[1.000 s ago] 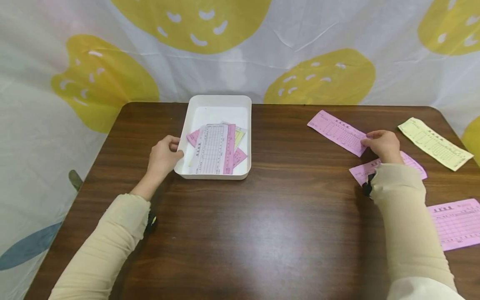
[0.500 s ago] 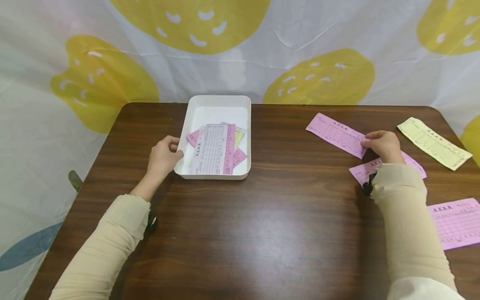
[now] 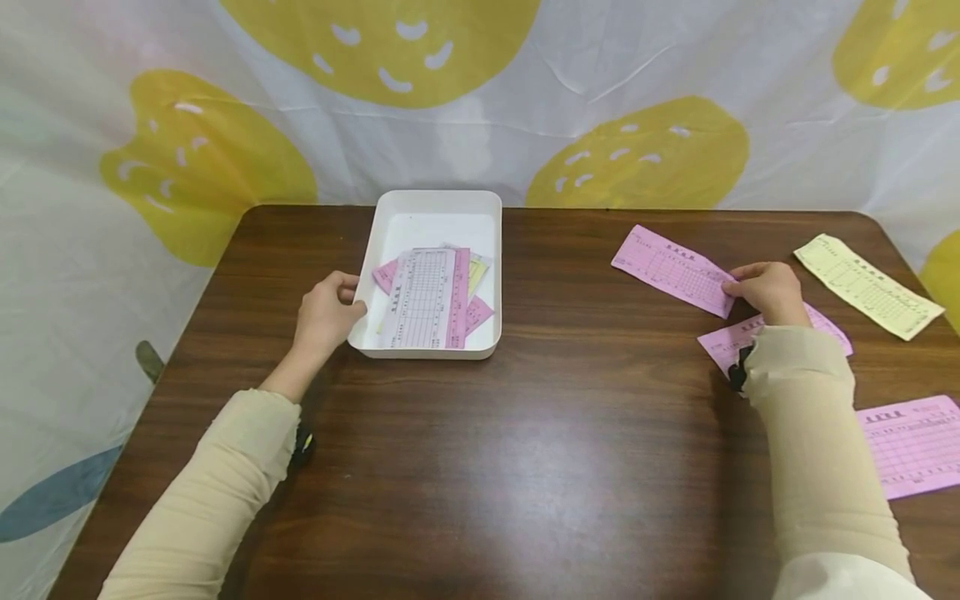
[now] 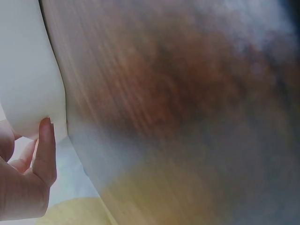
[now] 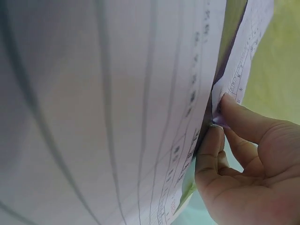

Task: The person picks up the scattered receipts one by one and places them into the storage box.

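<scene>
My left hand (image 3: pixel 324 312) grips the left wall of a white tray (image 3: pixel 435 229), thumb near the rim. In the left wrist view its fingertip lies against the tray's (image 4: pixel 28 70) pale outer side. Printed slips (image 3: pixel 423 292) in white, pink and yellow lie crossed over each other inside. On the right, my right hand (image 3: pixel 768 293) pinches the near right end of a pink printed form slip (image 3: pixel 667 265) between thumb and fingers. The right wrist view shows that end bent up at the thumb (image 5: pixel 234 110). Another pink slip (image 3: pixel 727 340) lies partly hidden under the right hand and wrist.
A yellow slip (image 3: pixel 866 287) lies at the far right of the brown wooden table (image 3: pixel 525 433). Closer in, a pink slip (image 3: pixel 911 446) sits beside the right forearm, partly covered. A fruit-patterned curtain (image 3: pixel 465 150) hangs along the table's back edge.
The pinched pink slip has swung slightly, its far left end shifting a little left and nearer. The right hand barely moves; the left hand and tray stay put.
</scene>
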{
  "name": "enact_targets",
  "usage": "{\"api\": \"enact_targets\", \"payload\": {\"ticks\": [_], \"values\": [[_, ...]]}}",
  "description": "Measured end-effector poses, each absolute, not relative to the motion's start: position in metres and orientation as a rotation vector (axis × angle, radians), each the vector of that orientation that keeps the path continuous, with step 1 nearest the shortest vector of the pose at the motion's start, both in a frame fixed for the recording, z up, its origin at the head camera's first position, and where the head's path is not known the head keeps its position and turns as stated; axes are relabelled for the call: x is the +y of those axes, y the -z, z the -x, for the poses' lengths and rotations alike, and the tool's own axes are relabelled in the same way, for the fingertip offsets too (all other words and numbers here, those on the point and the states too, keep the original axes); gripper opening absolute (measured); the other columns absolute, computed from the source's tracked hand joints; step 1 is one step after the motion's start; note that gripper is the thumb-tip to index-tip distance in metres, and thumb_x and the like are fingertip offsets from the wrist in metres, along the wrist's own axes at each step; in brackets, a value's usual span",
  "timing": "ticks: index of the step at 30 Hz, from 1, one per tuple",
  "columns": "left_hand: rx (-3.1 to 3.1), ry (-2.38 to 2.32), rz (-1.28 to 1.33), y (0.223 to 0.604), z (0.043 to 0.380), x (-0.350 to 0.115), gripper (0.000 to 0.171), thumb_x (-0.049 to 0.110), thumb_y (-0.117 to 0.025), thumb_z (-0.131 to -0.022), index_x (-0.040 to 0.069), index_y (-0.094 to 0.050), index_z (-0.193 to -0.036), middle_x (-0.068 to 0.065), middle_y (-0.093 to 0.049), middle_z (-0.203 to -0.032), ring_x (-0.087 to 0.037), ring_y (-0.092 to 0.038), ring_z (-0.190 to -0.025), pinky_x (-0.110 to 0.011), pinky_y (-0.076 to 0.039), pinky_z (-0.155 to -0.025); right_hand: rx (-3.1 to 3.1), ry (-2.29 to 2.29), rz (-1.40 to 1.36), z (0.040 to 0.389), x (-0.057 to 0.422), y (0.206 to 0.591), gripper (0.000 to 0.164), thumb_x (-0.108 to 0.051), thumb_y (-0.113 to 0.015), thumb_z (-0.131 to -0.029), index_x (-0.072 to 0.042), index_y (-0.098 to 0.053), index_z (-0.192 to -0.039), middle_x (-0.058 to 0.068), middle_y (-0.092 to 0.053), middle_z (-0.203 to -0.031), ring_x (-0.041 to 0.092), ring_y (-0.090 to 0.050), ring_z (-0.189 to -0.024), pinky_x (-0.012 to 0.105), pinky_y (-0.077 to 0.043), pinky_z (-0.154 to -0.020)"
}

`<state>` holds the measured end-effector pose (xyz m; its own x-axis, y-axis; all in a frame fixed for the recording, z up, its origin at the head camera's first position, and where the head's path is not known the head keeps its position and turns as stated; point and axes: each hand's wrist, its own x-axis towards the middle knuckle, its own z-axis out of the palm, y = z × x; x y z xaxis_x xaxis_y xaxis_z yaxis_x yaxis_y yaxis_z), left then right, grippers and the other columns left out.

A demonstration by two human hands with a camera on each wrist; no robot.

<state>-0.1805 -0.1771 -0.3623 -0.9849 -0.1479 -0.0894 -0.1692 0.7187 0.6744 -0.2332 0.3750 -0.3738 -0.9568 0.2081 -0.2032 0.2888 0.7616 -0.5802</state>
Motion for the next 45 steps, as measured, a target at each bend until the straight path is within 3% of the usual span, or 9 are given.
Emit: {"api": "enact_targets", "payload": {"ticks": [3,7,10,14,21,23,28,36,45], "values": [[2.887,-1.134,0.270,0.363,0.181,-0.177,0.039,0.007,-0.056,-0.085,0.000,-0.057,-0.123,-0.021,-0.068,-0.111,-0.032,-0.063,-0.097,-0.032,-0.046,-0.076,2.835,0.906,-0.376,0.231,0.371,0.370,0.043,-0.022,-0.063,-0.088,0.010,-0.058,-0.117,0.035,-0.048,-0.130,0.042,-0.047,-0.112,0.045,-0.037,-0.090],[2.890,-1.134,0.270,0.365,0.181,-0.177,0.038,0.008,-0.056,-0.085,0.000,-0.058,-0.123,-0.021,-0.068,-0.110,-0.032,-0.063,-0.096,-0.033,-0.046,-0.076,2.834,0.904,-0.375,0.228,0.368,0.365,0.037,-0.023,-0.061,-0.089,0.008,-0.065,-0.109,0.030,-0.059,-0.119,0.031,-0.050,-0.101,0.032,-0.036,-0.080],[2.883,-1.130,0.273,0.366,0.181,-0.177,0.039,0.008,-0.056,-0.086,0.000,-0.057,-0.124,-0.021,-0.068,-0.111,-0.032,-0.062,-0.097,-0.035,-0.047,-0.078,2.789,0.999,-0.371,0.225,0.367,0.361,0.040,-0.024,-0.059,-0.090,0.010,-0.064,-0.110,0.003,-0.068,-0.083,0.008,-0.054,-0.083,0.021,-0.037,-0.073],[2.874,-1.126,0.282,0.366,0.180,-0.178,0.039,0.008,-0.055,-0.086,0.001,-0.057,-0.124,-0.021,-0.068,-0.111,-0.032,-0.062,-0.097,-0.035,-0.047,-0.078,2.665,1.218,-0.387,0.223,0.367,0.359,0.031,-0.022,-0.057,-0.092,0.005,-0.060,-0.108,-0.026,-0.054,-0.063,-0.010,-0.052,-0.063,0.013,-0.047,-0.062],[2.880,-1.120,0.269,0.366,0.179,-0.178,0.039,0.008,-0.055,-0.086,0.000,-0.056,-0.124,-0.022,-0.068,-0.112,-0.032,-0.062,-0.097,-0.035,-0.046,-0.077,2.483,1.483,-0.386,0.222,0.363,0.353,0.019,-0.014,-0.057,-0.093,-0.001,-0.057,-0.107,-0.025,-0.058,-0.063,-0.010,-0.060,-0.061,0.012,-0.052,-0.062],[2.878,-1.122,0.270,0.365,0.180,-0.178,0.039,0.008,-0.056,-0.086,0.000,-0.056,-0.125,-0.022,-0.067,-0.113,-0.033,-0.062,-0.099,-0.038,-0.047,-0.080,2.409,1.551,-0.389,0.222,0.360,0.349,0.008,-0.012,-0.058,-0.092,-0.009,-0.064,-0.096,-0.024,-0.060,-0.064,-0.009,-0.061,-0.061,0.012,-0.052,-0.063],[2.876,-1.126,0.271,0.364,0.180,-0.178,0.040,0.008,-0.056,-0.087,0.000,-0.055,-0.126,-0.022,-0.067,-0.114,-0.034,-0.061,-0.101,-0.042,-0.047,-0.085,2.147,1.798,-0.421,0.223,0.354,0.340,0.034,-0.002,-0.058,-0.090,-0.026,-0.064,-0.066,-0.016,-0.063,-0.066,-0.004,-0.062,-0.062,0.012,-0.052,-0.063],[2.877,-1.129,0.275,0.363,0.181,-0.178,0.040,0.008,-0.055,-0.086,0.000,-0.055,-0.126,-0.022,-0.067,-0.114,-0.034,-0.061,-0.102,-0.042,-0.047,-0.085,2.057,1.977,-0.392,0.222,0.334,0.330,0.019,0.001,-0.061,-0.087,-0.018,-0.056,-0.087,-0.010,-0.061,-0.072,-0.001,-0.062,-0.068,0.013,-0.053,-0.067],[2.877,-1.139,0.271,0.364,0.182,-0.178,0.041,0.008,-0.055,-0.086,0.000,-0.056,-0.126,-0.022,-0.067,-0.114,-0.034,-0.062,-0.103,-0.043,-0.047,-0.087,1.806,2.267,-0.278,0.223,0.285,0.314,0.027,0.012,-0.059,-0.084,-0.006,-0.046,-0.100,-0.002,-0.063,-0.076,0.006,-0.065,-0.068,0.017,-0.055,-0.064]]}}
